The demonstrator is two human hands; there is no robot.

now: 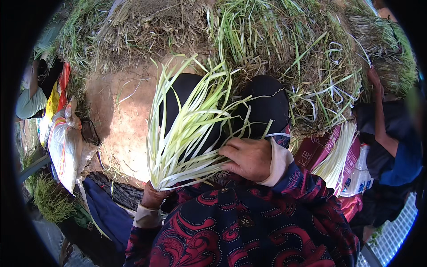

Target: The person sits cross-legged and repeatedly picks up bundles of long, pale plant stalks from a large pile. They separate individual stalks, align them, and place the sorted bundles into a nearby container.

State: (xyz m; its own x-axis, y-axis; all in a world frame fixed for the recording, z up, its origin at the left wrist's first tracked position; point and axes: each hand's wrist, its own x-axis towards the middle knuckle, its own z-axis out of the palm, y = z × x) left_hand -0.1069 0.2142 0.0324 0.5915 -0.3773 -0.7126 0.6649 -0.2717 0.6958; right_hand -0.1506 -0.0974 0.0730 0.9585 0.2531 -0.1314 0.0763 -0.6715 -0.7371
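Observation:
My left hand (154, 196) is closed around the gathered lower end of a bunch of pale yellow-green chives (186, 133), whose long leaves fan upward over my knees. To the right, my right hand (248, 158) has its thumb and fingers on some leaves at the bunch's right side; its fingertips are close together. A few thin leaves stick up beyond the right hand. Part of the left hand's fingers is hidden behind the bunch.
Heaps of green and dried stalks (260, 40) lie ahead. A tied plastic sack (66, 147) stands left. Trimmed pale chives (337, 157) rest on a dark red printed carton (313, 150) at right. Co-workers' arms show at the right (380, 113) and far left (33, 78).

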